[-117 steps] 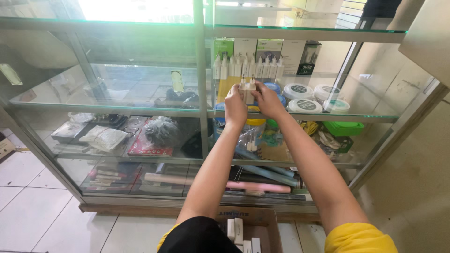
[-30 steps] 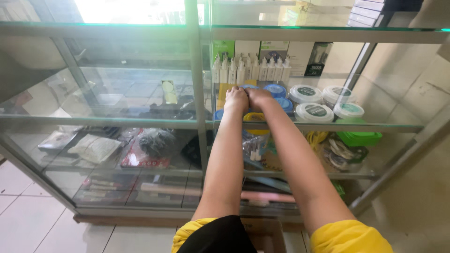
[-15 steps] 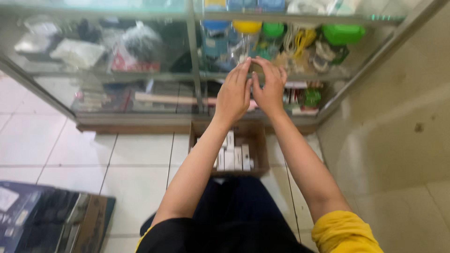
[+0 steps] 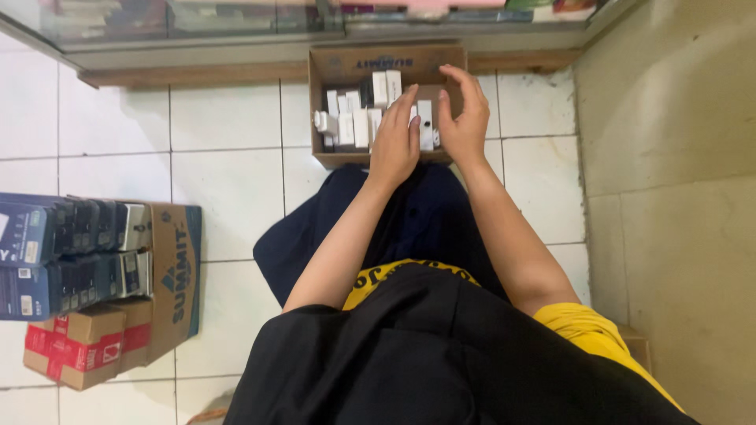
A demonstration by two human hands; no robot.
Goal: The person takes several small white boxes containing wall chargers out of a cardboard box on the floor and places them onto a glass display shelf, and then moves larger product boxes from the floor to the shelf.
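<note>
An open brown cardboard carton [image 4: 340, 63] stands on the white tiled floor in front of my knees. Several small white boxes [image 4: 354, 126] stand packed upright in it. My left hand [image 4: 396, 142] lies flat over the carton's near right part, fingers stretched forward. My right hand [image 4: 465, 118] hovers beside it at the carton's right wall, fingers curved and apart. One small white box [image 4: 425, 124] stands between the two hands, touching or nearly touching both. Neither hand clearly grips anything.
A glass display cabinet's base [image 4: 197, 24] runs along the top. At the left a second carton [image 4: 177, 275] lies on its side with dark blue boxes [image 4: 47, 260] and red-and-brown boxes [image 4: 79, 346]. A beige wall [image 4: 669, 157] closes the right side.
Both hands came down from the upper glass shelf to the carton on the floor. My view tipped down from the shelves to the floor and my lap.
</note>
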